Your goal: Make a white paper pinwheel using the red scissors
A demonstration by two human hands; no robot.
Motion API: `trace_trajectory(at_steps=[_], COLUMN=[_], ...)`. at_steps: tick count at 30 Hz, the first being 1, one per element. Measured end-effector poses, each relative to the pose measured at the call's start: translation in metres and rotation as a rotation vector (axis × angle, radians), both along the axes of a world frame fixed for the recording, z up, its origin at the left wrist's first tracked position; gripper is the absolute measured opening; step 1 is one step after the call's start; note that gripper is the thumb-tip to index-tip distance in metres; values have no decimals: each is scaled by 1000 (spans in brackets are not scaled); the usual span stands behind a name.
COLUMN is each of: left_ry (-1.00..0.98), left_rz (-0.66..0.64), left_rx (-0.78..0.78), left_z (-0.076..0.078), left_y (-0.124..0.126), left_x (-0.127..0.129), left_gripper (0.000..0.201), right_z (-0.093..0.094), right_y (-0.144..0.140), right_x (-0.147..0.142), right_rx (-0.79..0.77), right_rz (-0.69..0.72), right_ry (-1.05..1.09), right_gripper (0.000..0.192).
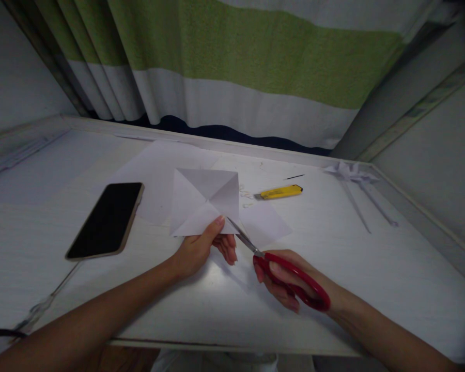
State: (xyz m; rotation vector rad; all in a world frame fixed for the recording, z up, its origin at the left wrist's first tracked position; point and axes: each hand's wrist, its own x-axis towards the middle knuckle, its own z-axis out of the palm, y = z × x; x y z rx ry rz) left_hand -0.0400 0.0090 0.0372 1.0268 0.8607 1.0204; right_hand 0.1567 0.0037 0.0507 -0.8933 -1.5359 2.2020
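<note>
A square sheet of white paper [201,191] with diagonal creases crossing at its middle is held up over the table. My left hand [207,240] pinches its lower edge, thumb on top and fingers beneath. Red-handled scissors [294,276] are in my right hand [282,281], fingers wrapped around the handles. Their blades point up and left and meet the paper's lower right corner, close to my left thumb. From this angle I cannot make out how far the blades are apart.
A phone [107,219] lies at the left with a cable [64,279] below it. Behind the square are a larger paper sheet [155,160], a yellow cutter [281,192] and a thin dark stick [295,177]. Another paper piece [267,225] lies nearby. Folded paper shapes [351,173] rest at the right.
</note>
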Motion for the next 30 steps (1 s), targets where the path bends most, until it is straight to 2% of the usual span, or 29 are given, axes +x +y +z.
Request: trace_trajectory(at_steps=[14,24,30], left_ry=[-6,-31,-56], left_rz=[-14,-20,-24], left_rx=[32,52,85], left_z=[-3,-9,-9], left_y=[2,4,3], left_x=[1,-3,-3], left_gripper=[46,53,35], right_z=[-1,1,0], right_y=[0,0,0], right_x=[0,-1,-1], right_rx=[6,45,57], right_rz=[0,-8,-29], right_ry=[4,-25,-28], right_gripper=[34,35,35])
